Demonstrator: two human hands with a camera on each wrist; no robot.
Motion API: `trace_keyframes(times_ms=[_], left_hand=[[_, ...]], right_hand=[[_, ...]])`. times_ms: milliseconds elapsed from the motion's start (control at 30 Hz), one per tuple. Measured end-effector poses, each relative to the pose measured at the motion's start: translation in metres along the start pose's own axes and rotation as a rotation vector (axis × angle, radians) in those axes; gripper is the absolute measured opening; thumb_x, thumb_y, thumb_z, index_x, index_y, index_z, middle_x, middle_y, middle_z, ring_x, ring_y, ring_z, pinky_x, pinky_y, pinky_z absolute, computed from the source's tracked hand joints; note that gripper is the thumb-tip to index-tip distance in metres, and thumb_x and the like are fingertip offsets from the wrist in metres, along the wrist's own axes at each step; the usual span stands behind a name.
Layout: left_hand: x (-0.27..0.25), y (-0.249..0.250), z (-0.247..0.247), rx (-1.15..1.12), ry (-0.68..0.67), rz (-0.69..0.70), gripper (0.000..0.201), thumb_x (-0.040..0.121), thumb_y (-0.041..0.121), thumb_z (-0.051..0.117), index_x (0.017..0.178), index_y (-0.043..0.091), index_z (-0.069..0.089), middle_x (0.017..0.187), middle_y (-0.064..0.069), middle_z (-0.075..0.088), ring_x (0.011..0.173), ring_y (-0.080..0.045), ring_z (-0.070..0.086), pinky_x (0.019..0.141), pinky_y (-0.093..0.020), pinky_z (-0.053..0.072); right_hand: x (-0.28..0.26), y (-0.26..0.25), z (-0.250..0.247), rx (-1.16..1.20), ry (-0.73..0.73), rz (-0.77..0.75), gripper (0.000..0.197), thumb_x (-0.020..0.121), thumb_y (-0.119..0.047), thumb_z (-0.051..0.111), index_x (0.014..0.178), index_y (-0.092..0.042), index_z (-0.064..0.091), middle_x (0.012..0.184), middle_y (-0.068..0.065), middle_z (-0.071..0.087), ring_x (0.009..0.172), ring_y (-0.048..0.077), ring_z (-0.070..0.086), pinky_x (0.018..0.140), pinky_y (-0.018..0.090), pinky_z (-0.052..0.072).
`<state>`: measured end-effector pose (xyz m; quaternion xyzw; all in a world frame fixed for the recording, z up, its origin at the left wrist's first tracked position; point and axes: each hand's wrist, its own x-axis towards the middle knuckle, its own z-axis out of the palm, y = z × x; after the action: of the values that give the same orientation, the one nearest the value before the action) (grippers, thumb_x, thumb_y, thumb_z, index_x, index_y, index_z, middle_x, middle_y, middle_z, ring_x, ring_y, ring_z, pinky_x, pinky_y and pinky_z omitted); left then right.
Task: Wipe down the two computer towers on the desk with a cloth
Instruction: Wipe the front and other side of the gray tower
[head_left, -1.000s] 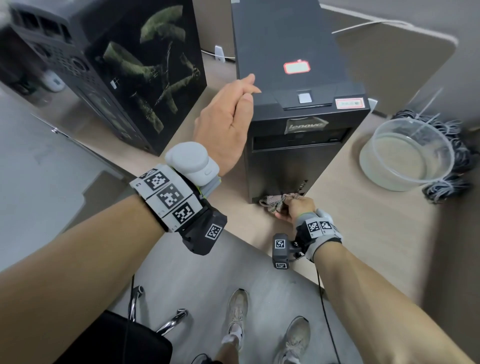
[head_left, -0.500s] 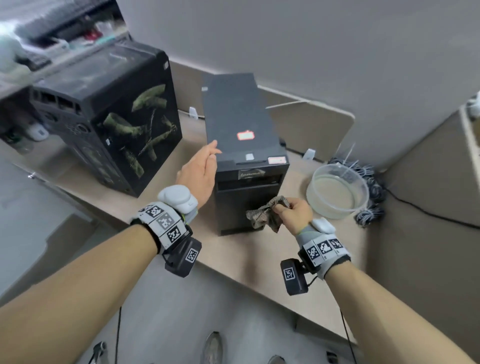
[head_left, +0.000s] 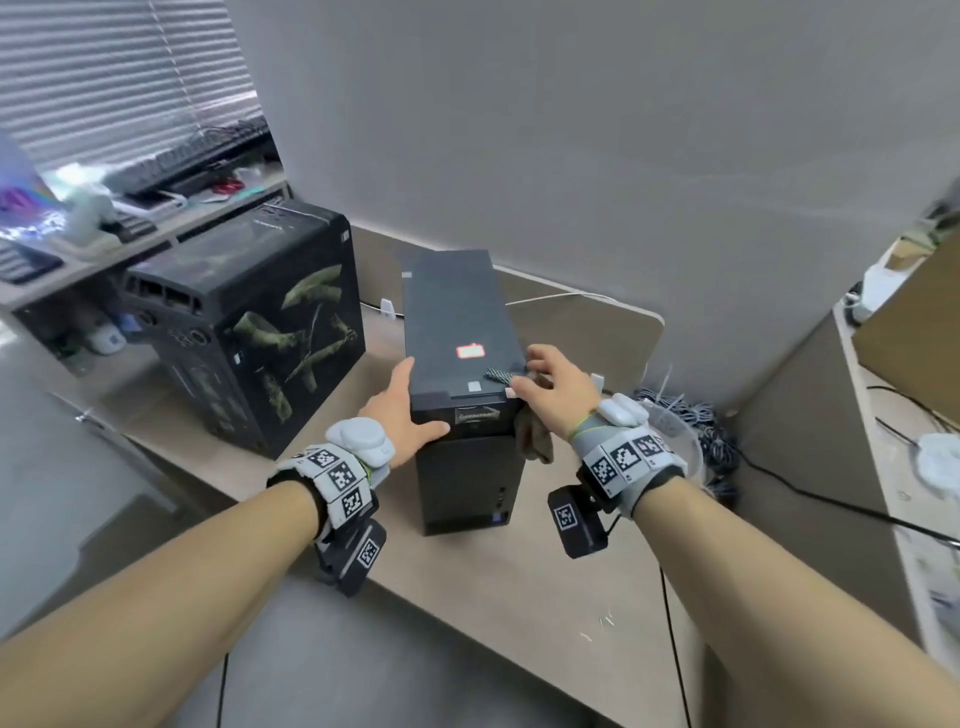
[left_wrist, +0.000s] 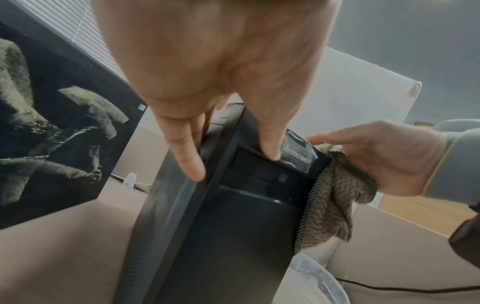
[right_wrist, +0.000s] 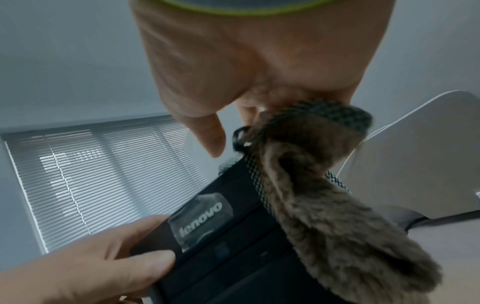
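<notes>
The black Lenovo tower (head_left: 457, 317) stands upright mid-desk. My left hand (head_left: 410, 410) braces its upper front left corner, straight fingers (left_wrist: 192, 162) flat on the side panel and thumb across the front bezel. At the top right front corner, my right hand (head_left: 550, 387) grips the brown cloth (head_left: 532, 441). One cloth corner lies on the tower's lid and the rest hangs down the right side (left_wrist: 335, 205), (right_wrist: 324, 205). The second tower (head_left: 249, 338), black with a green camouflage pattern, stands to the left, untouched.
A clear plastic bowl (head_left: 675, 431) sits on the desk (head_left: 519, 597) right of the Lenovo tower, behind my right wrist. Bundled cables (head_left: 714, 436) lie beyond it. A low divider panel (head_left: 587, 332) stands behind the tower. Keyboards clutter the far left desk.
My right hand carried the cloth up from the foot of the Lenovo tower's front to its top right corner. My left hand slid forward, its thumb now on the front. The head view pulled back.
</notes>
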<state>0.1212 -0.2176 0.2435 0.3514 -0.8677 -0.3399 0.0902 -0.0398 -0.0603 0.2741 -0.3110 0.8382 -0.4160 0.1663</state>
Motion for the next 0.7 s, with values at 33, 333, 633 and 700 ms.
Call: trace_keyframes(times_ms=[33,333,633,700], left_hand=[[-0.001,0.001,0.002,-0.008,0.006,-0.015,0.097,0.078,0.038,0.077,0.151,0.024,0.014,0.135,-0.006,0.057,0.118,-0.031,0.056,0.100,-0.039,0.045],[0.004,-0.004,-0.009,0.058,-0.024,0.064,0.056,0.077,0.045,0.075,0.120,0.039,0.041,0.103,0.001,0.065,0.085,-0.023,0.062,0.077,-0.031,0.048],[0.014,-0.024,-0.057,0.240,-0.157,0.210,0.052,0.076,0.038,0.078,0.121,0.035,0.052,0.101,0.012,0.063,0.088,-0.015,0.059,0.080,-0.028,0.045],[0.020,-0.031,-0.068,0.282,-0.162,0.197,0.057,0.074,0.039,0.078,0.125,0.038,0.051,0.107,0.011,0.063,0.089,-0.014,0.058,0.082,-0.029,0.046]], right_hand=[[0.001,0.000,0.002,-0.064,-0.015,-0.017,0.046,0.085,-0.034,0.064,0.129,-0.024,0.054,0.126,-0.003,0.061,0.118,0.016,0.056,0.103,0.024,0.037],[0.003,-0.007,0.010,-0.239,-0.037,0.012,0.035,0.088,-0.045,0.059,0.113,-0.022,0.058,0.111,0.004,0.065,0.104,0.024,0.058,0.078,0.022,0.034],[-0.022,-0.021,0.033,-0.299,-0.046,-0.033,0.027,0.082,-0.046,0.064,0.086,-0.021,0.052,0.085,0.001,0.061,0.090,0.027,0.060,0.074,0.032,0.045],[-0.028,-0.028,0.038,-0.320,-0.075,-0.038,0.029,0.084,-0.045,0.064,0.092,-0.019,0.056,0.092,0.005,0.065,0.093,0.028,0.060,0.077,0.032,0.047]])
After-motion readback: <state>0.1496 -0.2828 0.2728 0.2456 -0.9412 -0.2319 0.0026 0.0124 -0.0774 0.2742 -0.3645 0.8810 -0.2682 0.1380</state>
